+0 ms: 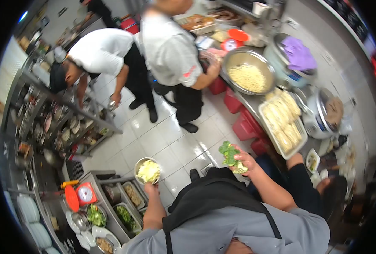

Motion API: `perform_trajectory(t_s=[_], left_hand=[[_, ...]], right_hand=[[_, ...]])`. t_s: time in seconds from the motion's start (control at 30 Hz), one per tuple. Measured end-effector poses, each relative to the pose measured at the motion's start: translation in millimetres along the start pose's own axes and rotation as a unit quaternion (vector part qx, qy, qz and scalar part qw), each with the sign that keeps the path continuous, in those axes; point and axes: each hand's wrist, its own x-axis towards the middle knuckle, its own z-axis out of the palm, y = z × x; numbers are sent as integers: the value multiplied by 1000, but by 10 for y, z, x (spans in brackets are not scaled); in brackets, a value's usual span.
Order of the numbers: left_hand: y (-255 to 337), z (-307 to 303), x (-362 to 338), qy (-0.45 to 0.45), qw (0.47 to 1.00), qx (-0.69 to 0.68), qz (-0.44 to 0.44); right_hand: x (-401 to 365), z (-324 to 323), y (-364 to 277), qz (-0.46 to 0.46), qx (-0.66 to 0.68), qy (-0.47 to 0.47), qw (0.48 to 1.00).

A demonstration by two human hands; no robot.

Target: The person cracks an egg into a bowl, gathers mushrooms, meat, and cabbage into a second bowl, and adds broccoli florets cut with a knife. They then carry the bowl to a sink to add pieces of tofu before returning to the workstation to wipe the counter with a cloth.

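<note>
My left hand (152, 187) is closed on a small round bowl (137, 174), held out in front of me over the floor. Pale yellow-green chopped cabbage (149, 170) fills the bowl above its rim. On the other side, my right hand (248, 161) has its fingers wrapped round a bunch of broccoli (228, 153) with green heads and paler stalks. The two hands are well apart, in front of my black apron (213, 188). Part of the broccoli is hidden by my fingers.
At right, a counter carries a metal bowl of noodles (248, 78) and a tray of wrapped noodles (281, 122). Two people in white tops (169, 46) stand ahead. Lower left, a red scale (86, 194) stands near food containers (126, 218). Someone sits close on my right.
</note>
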Motion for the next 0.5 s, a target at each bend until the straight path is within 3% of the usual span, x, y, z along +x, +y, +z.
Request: perform_trajectory(t_s=[0.1,0.2,0.27,0.4,0.43,0.5], left_hand=[[-35,37,-58,-17,999,19,-30],[246,410,-332,41,997,59,-37],[319,431,-117,-26,997,49,-54],[817,882,-222,29,996,82,-2],[904,913,-144,-25,998,58,21],[1161,1119,-277,-25,998,4,53]], right_hand=[[553,241,-121,25,-5,-31,999],[1270,543,-258,58,-7,-88,994],[1701,667,-333,109,1,-129,986],[2716,1142,-418,178,-17,-208,962],[2979,1263,-413,186,-36,-238,953],[3354,1605,-374,193,-36,-250,948]])
